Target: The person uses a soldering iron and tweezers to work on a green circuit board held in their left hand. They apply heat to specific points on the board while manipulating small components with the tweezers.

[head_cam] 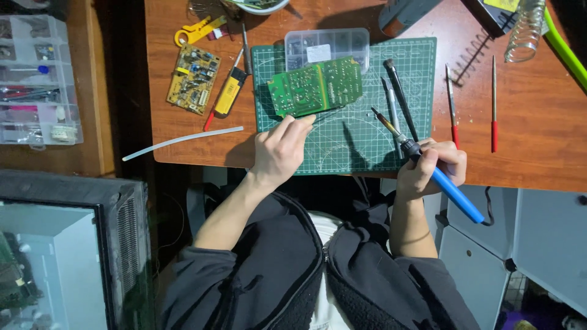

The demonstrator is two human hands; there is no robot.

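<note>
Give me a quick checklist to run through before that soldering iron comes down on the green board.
1. Green circuit board steadied: ok, the left hand touches its near edge.
2. Soldering iron in a firm grip: ok, the right hand wraps the blue handle like a pen.
3. Iron tip off the board: ok, it hovers above the green cutting mat, right of the board.
4. Board resting flat: not ok, it leans on the clear plastic box.
5. Iron hot: cannot tell.
6. Brush clear of the tip: not ok, it lies close beside it.
</note>
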